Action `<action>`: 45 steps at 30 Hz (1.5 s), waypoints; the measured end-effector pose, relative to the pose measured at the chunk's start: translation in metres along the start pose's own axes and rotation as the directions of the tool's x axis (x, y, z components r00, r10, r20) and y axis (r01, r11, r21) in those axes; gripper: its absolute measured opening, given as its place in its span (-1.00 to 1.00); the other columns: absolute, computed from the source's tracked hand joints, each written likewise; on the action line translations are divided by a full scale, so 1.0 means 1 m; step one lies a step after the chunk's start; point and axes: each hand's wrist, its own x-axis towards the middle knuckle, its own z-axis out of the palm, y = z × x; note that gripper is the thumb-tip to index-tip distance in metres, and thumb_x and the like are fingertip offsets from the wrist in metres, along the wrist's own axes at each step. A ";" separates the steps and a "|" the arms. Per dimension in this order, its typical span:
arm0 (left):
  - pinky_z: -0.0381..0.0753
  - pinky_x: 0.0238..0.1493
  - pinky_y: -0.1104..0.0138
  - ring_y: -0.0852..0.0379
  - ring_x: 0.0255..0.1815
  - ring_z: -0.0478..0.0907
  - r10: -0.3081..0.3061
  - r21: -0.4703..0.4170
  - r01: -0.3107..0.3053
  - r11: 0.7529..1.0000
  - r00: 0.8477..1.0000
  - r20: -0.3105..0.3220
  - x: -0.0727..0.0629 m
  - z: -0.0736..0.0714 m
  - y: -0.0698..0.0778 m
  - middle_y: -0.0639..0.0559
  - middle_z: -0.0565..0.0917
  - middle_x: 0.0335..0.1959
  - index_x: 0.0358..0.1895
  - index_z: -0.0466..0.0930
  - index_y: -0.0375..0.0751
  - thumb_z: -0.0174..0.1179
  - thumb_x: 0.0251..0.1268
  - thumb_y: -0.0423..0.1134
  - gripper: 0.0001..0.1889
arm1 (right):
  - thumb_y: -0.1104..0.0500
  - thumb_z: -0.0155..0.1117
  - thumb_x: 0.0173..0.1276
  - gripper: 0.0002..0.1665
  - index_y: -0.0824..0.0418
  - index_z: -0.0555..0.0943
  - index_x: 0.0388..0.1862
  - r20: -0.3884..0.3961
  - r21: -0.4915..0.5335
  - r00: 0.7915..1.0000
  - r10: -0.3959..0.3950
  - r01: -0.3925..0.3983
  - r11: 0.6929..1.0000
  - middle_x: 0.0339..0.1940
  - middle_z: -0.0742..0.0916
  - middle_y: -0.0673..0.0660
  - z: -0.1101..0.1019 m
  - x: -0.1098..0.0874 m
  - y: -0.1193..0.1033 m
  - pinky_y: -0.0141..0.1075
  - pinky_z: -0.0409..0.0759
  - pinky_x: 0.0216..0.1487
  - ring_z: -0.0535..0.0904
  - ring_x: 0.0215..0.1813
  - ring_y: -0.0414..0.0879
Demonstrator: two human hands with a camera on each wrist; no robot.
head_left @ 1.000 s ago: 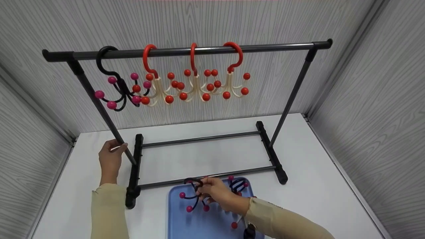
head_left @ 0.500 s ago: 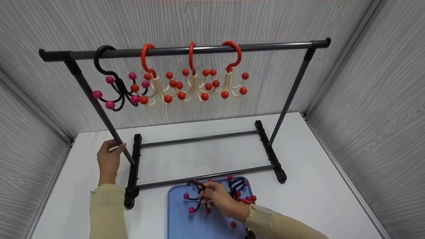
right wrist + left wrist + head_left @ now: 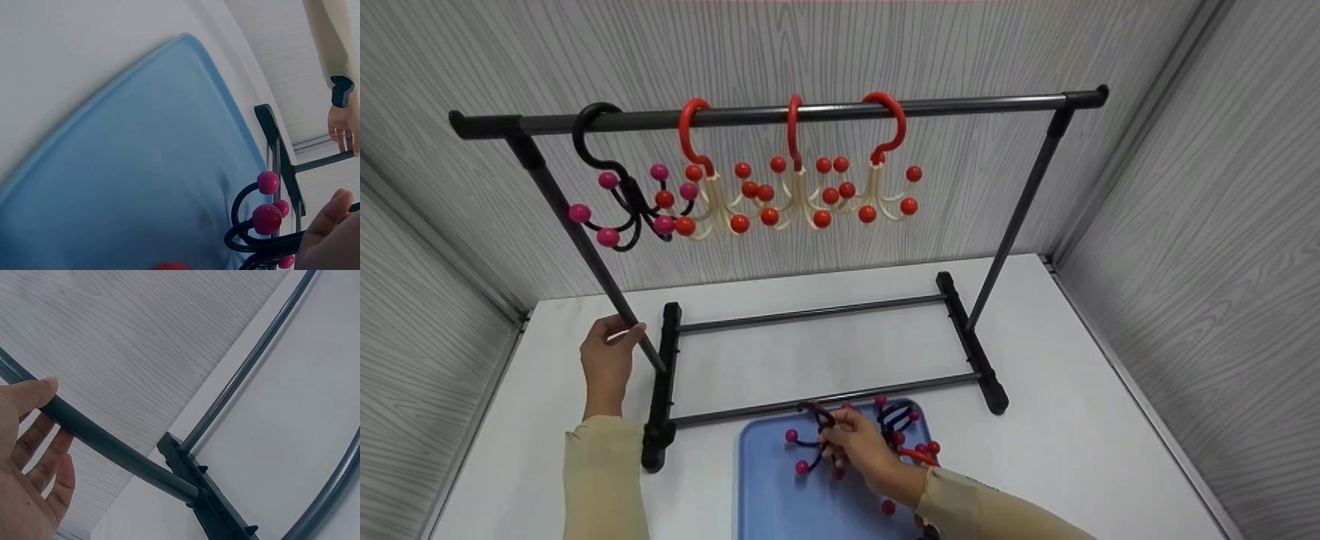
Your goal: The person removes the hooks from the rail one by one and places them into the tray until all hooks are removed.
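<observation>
Black hanger [image 3: 266, 219] pinched in your right hand [image 3: 870, 456], at six o'clock

Your right hand holds the black hanger near its stem, thumb and fingers closed on it, at the twelve o'clock end of the blue tray [image 3: 780, 502]. Its pink balls spread toward eight and nine o'clock from your fingers; you cannot tell whether the lowest ones touch the tray. Your right wrist view puts the hanger between four and five o'clock, with dark shadow on the tray close beside it.

Just beside your right hand, toward one o'clock, another black hanger [image 3: 889, 433] lies in the tray, and a red hook [image 3: 919, 455] lies at three o'clock from your hand.

At eight o'clock, your left hand [image 3: 607, 364] grips the left post [image 3: 112, 442] low down, thumb on one side, fingers on the other.

The post belongs to the dark rack [image 3: 840, 112] standing on the white table [image 3: 1057, 375]. From its top rail hang a hooked black piece [image 3: 632, 193] with pink balls at ten o'clock and three red-hooked hangers [image 3: 793, 135] with red balls, between ten and one o'clock.
</observation>
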 end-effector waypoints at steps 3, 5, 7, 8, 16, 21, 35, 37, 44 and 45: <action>0.37 0.08 0.36 0.48 -0.17 0.49 0.000 0.015 0.000 1.000 1.000 0.002 0.000 0.000 0.000 0.26 0.50 -0.12 0.09 0.47 -0.17 0.22 0.33 -0.13 -0.65 | 0.30 0.16 0.35 -0.76 0.29 0.48 -0.02 -0.007 0.014 1.000 -0.003 0.003 1.000 -0.31 0.72 0.11 -0.003 0.000 0.001 -0.46 0.47 -0.51 0.58 -0.47 -0.23; 0.36 0.09 0.35 0.49 -0.17 0.48 -0.002 0.019 0.002 1.000 1.000 0.001 0.000 0.000 -0.001 0.25 0.50 -0.11 0.11 0.46 -0.17 0.21 0.33 -0.12 -0.64 | 0.30 0.15 0.35 -0.74 0.30 0.48 0.00 -0.011 0.012 1.000 -0.003 0.003 1.000 -0.29 0.72 0.13 -0.004 0.000 0.001 -0.46 0.47 -0.50 0.57 -0.46 -0.23; 0.37 0.09 0.36 0.50 -0.17 0.48 -0.005 0.018 0.005 1.000 1.000 0.001 0.001 0.000 -0.001 0.26 0.50 -0.12 0.10 0.47 -0.16 0.22 0.33 -0.12 -0.65 | 0.29 0.15 0.36 -0.75 0.28 0.47 0.01 -0.013 0.012 1.000 -0.002 0.002 1.000 -0.28 0.72 0.13 -0.005 0.000 0.001 -0.45 0.47 -0.50 0.57 -0.46 -0.23; 0.37 0.08 0.36 0.50 -0.17 0.49 -0.004 0.014 0.004 1.000 1.000 0.001 0.001 0.000 -0.001 0.26 0.50 -0.12 0.09 0.47 -0.16 0.22 0.33 -0.12 -0.65 | 0.29 0.14 0.36 -0.74 0.27 0.46 0.02 -0.012 0.011 1.000 -0.004 0.004 1.000 -0.28 0.71 0.13 -0.006 0.000 0.001 -0.45 0.47 -0.50 0.57 -0.46 -0.23; 0.38 0.09 0.36 0.49 -0.17 0.48 -0.003 0.013 0.003 1.000 1.000 0.005 0.000 0.001 0.002 0.27 0.50 -0.13 0.06 0.47 -0.15 0.22 0.32 -0.14 -0.68 | 0.26 0.10 0.40 -0.59 0.22 0.30 0.19 0.022 0.018 0.998 -0.064 0.064 0.998 -0.27 0.69 0.08 -0.008 -0.006 0.003 -0.43 0.47 -0.53 0.56 -0.51 -0.23; 0.37 0.09 0.35 0.49 -0.17 0.48 -0.004 0.007 0.004 1.000 1.000 0.007 0.000 0.001 0.003 0.27 0.49 -0.14 0.05 0.47 -0.15 0.23 0.32 -0.15 -0.69 | 0.26 0.09 0.42 -0.52 0.20 0.28 0.28 0.021 -0.005 0.995 -0.097 0.097 0.995 -0.25 0.66 0.08 -0.008 -0.009 0.003 -0.42 0.47 -0.53 0.56 -0.51 -0.22; 0.36 0.09 0.34 0.51 -0.17 0.48 -0.002 0.039 0.002 0.999 1.000 0.007 0.001 0.000 0.000 0.21 0.50 -0.09 0.12 0.45 -0.18 0.22 0.33 -0.07 -0.60 | 0.29 0.07 0.45 -0.52 0.21 0.24 0.30 0.039 0.015 0.980 -0.195 0.195 0.981 -0.31 0.62 0.02 -0.007 -0.022 -0.013 -0.41 0.48 -0.51 0.55 -0.52 -0.20; 0.36 0.10 0.33 0.50 -0.17 0.47 -0.004 0.043 0.003 0.999 1.000 0.007 0.001 0.000 0.000 0.20 0.51 -0.09 0.12 0.45 -0.18 0.22 0.33 -0.07 -0.60 | 0.28 0.09 0.44 -0.53 0.19 0.25 0.28 0.047 0.025 0.982 -0.185 0.184 0.983 -0.31 0.63 0.03 -0.008 -0.025 -0.017 -0.41 0.48 -0.51 0.55 -0.51 -0.19; 0.37 0.18 0.27 0.49 -0.15 0.48 -0.022 0.026 0.022 0.999 1.000 0.022 0.001 -0.002 0.000 0.26 0.49 -0.10 0.13 0.44 -0.13 0.22 0.33 -0.07 -0.61 | 0.25 0.10 0.41 -0.56 0.17 0.26 0.22 0.107 0.024 0.982 -0.157 0.156 0.988 -0.32 0.65 -0.02 -0.015 -0.042 -0.050 -0.39 0.46 -0.49 0.54 -0.52 -0.21; 0.37 0.17 0.28 0.49 -0.15 0.48 -0.023 0.025 0.022 0.999 0.999 0.024 0.001 -0.003 0.000 0.26 0.50 -0.10 0.13 0.44 -0.14 0.22 0.33 -0.07 -0.61 | 0.24 0.11 0.41 -0.56 0.18 0.26 0.22 0.122 0.026 0.977 -0.173 0.172 0.985 -0.31 0.65 -0.02 -0.017 -0.045 -0.058 -0.39 0.46 -0.48 0.54 -0.51 -0.20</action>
